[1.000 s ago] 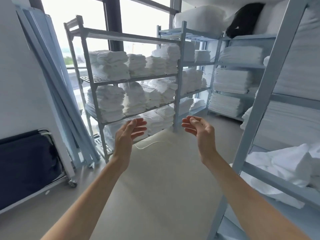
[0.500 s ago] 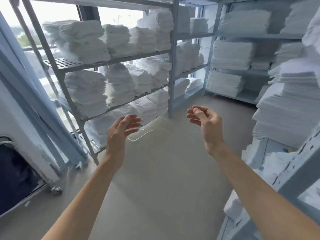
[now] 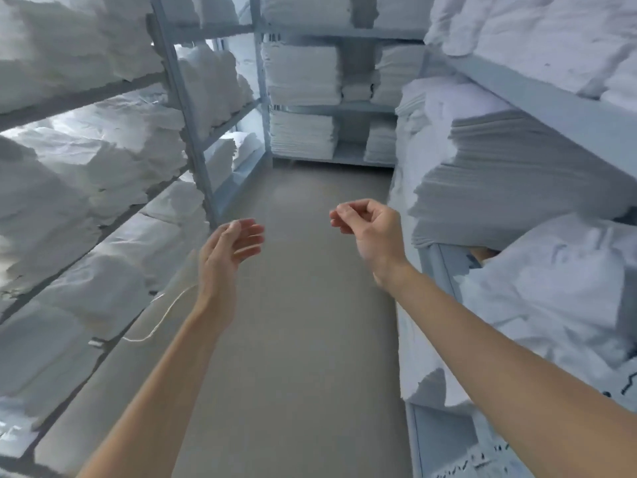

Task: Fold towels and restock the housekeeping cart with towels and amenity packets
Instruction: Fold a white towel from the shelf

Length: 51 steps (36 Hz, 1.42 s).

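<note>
Ahead, both bare hands hang empty over the grey floor (image 3: 303, 305) of a narrow aisle, the left hand (image 3: 225, 251) with fingers loosely extended, the right hand (image 3: 367, 227) loosely curled round nothing, while folded white towels (image 3: 303, 75) fill the grey shelving (image 3: 193, 139) on both sides.

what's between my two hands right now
Nothing held: in the head view only bare grey floor shows between the left hand and right hand.
</note>
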{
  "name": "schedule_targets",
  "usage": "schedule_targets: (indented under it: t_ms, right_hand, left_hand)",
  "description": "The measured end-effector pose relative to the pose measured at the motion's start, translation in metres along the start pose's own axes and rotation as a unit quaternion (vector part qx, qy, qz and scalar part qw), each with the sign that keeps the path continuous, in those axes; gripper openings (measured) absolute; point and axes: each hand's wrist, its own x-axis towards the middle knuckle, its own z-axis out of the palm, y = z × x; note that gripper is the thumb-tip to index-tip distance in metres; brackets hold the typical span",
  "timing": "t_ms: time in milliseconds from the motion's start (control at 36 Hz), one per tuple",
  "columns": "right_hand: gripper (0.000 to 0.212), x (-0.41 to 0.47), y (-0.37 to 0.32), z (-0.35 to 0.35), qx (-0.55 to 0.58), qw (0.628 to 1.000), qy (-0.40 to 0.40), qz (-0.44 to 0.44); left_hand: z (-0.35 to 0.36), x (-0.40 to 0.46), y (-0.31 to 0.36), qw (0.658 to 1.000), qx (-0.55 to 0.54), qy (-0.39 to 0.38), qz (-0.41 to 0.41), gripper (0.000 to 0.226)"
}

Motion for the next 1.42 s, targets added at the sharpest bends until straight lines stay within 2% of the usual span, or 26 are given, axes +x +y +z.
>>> schedule_targets:
  t_ms: [139, 361, 500, 639, 722, 889, 1056, 1194, 1222, 1361, 1417]
  right_hand:
    - [0.015, 0.039, 0.024, -0.014, -0.017, 0.996, 0.085, 0.006]
    - [0.019, 0.109, 0.069, -0.052, -0.03, 0.984, 0.172, 0.019]
    - [0.019, 0.16, 0.085, -0.09, -0.031, 0.97, 0.239, 0.015]
    - [0.03, 0.192, 0.111, -0.139, -0.063, 0.955, 0.287, 0.042]
    - [0.037, 0.195, 0.124, -0.168, -0.045, 0.936, 0.343, 0.069]
    - [0.027, 0.181, 0.136, -0.222, -0.047, 0.892, 0.435, 0.114]
    - [0.026, 0.162, 0.15, -0.261, -0.07, 0.839, 0.52, 0.144]
    - [0.022, 0.154, 0.168, -0.287, -0.079, 0.784, 0.592, 0.168]
    - [0.021, 0.152, 0.169, -0.29, -0.081, 0.781, 0.594, 0.176]
    - [0.011, 0.154, 0.18, -0.306, -0.09, 0.722, 0.655, 0.205]
    - [0.008, 0.155, 0.183, -0.312, -0.094, 0.71, 0.662, 0.224]
  left_hand:
    - [0.041, 0.049, -0.036, 0.996, -0.022, -0.081, -0.039, 0.029]
    - [0.114, 0.133, -0.084, 0.982, -0.017, -0.18, -0.064, 0.03]
    - [0.176, 0.184, -0.115, 0.965, 0.016, -0.249, -0.082, 0.028]
    - [0.244, 0.22, -0.146, 0.937, 0.031, -0.334, -0.097, 0.03]
    - [0.286, 0.223, -0.169, 0.914, 0.036, -0.384, -0.125, 0.03]
    - [0.364, 0.204, -0.213, 0.854, 0.044, -0.487, -0.179, 0.025]
    - [0.426, 0.185, -0.246, 0.79, 0.073, -0.573, -0.203, 0.026]
    - [0.469, 0.183, -0.282, 0.73, 0.097, -0.634, -0.238, 0.025]
    - [0.471, 0.182, -0.285, 0.728, 0.098, -0.635, -0.241, 0.025]
    - [0.517, 0.185, -0.314, 0.669, 0.115, -0.686, -0.261, 0.03]
    - [0.531, 0.183, -0.322, 0.653, 0.117, -0.699, -0.266, 0.028]
